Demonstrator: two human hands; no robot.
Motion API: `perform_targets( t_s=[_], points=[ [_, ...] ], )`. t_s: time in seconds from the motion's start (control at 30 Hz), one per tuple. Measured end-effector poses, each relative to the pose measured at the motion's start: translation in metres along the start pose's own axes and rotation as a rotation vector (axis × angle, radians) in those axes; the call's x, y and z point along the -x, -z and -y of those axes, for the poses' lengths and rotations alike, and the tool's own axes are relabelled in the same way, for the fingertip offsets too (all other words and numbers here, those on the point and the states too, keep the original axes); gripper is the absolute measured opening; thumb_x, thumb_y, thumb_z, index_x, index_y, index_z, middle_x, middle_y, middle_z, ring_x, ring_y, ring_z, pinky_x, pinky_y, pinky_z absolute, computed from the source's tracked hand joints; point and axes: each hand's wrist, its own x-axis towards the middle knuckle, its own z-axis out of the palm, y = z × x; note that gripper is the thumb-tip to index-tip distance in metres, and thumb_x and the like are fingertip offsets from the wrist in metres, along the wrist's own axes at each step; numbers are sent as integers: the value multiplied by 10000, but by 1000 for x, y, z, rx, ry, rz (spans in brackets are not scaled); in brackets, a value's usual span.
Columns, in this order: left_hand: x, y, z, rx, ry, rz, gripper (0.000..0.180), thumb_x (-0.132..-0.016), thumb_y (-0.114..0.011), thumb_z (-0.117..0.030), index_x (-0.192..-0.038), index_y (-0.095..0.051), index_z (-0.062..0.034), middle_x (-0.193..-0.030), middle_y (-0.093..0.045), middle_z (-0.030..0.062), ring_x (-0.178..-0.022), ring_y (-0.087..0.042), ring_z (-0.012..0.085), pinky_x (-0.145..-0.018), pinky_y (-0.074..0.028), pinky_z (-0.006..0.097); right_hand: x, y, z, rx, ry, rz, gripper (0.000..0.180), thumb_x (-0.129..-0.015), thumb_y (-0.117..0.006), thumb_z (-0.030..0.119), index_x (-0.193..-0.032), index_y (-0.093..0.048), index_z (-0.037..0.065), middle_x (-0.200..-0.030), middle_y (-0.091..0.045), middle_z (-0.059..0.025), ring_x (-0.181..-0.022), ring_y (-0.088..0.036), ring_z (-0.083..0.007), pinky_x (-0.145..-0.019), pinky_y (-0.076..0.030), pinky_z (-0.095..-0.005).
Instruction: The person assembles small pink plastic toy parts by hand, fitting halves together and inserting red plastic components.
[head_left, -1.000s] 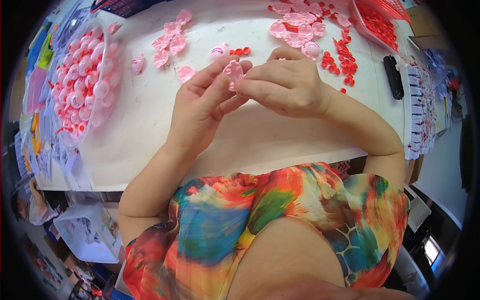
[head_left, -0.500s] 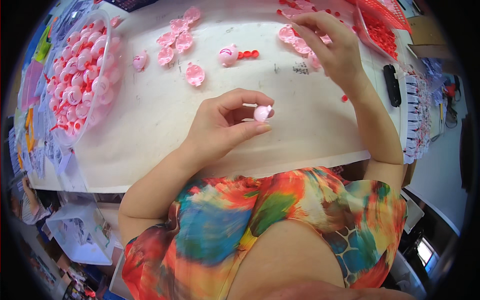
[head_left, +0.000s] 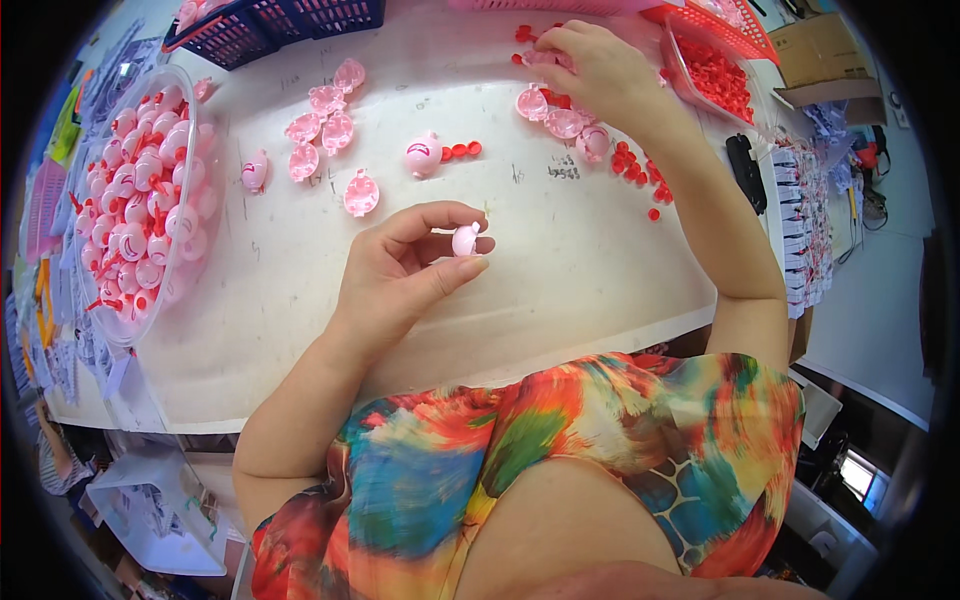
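Note:
My left hand point(head_left: 405, 262) pinches a small pink plastic ball piece point(head_left: 466, 239) between thumb and fingers, above the middle of the table. My right hand point(head_left: 605, 82) stretches to the far right, its fingers bent down over a group of pink half-shells point(head_left: 563, 123) and small red parts. The fingertips are at a pink piece point(head_left: 549, 60); what they grip, if anything, is partly hidden. Between the hands and the far edge stand a pink ball with a printed mark point(head_left: 423, 156) and a short row of red caps point(head_left: 460, 151).
A clear tub point(head_left: 160, 300) full of pink balls with red stems stands left. Open pink shells point(head_left: 337, 131) lie far left of centre, with a navy basket point(head_left: 275, 35) behind. A red tray point(head_left: 690, 85) of red parts and a black tool point(head_left: 744, 172) are at right.
The view has shifted, so the table's things sit lower and further left. My right hand has moved down onto the pink shells; my left hand keeps its pink piece.

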Motion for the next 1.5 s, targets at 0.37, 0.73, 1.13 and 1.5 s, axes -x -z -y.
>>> perform_targets(
  t_s=[0.37, 0.73, 1.13, 1.5],
  points=[
    [-5, 11, -8, 200, 30, -146, 388, -795, -578, -108, -1155, -461, -21, -1070, -518, 90, -968, -556, 211, -758, -498, 257, 1, 3, 3, -1080, -384, 287, 291, -764, -637, 207, -972, -573, 14, -785, -547, 23, -717, -502, -63, -663, -407, -205],
    [-10, 17, -12, 265, -138, -167, 404, -831, -531, -115, -1208, -412, -35, -1148, -490, 131, -1021, -528, 241, -821, -474, 264, 31, 3, 53, -1193, -239, 408, 288, -755, -638, 139, -997, -541, 17, -890, -587, -24, -771, -550, -82, -691, -437, -205],
    [-6, 65, -36, 370, -662, -300, 359, -880, -439, -110, -1205, -379, 31, -1130, -497, 125, -1053, -499, 241, -868, -455, 282, 19, -39, 98, -389, 437, 50, 201, -744, -574, 135, -914, -549, 30, -934, -549, -85, -769, -557, -247, -672, -447, -329],
    [-14, 58, -48, 321, -677, -550, 319, -831, -536, -103, -1130, -466, -14, -931, -556, 49, -843, -584, 146, -715, -512, 202, -1, -8, 82, -350, 196, 45, 232, -743, -622, 94, -963, -574, 36, -859, -572, -45, -672, -519, -145, -586, -430, -227]
  ],
)
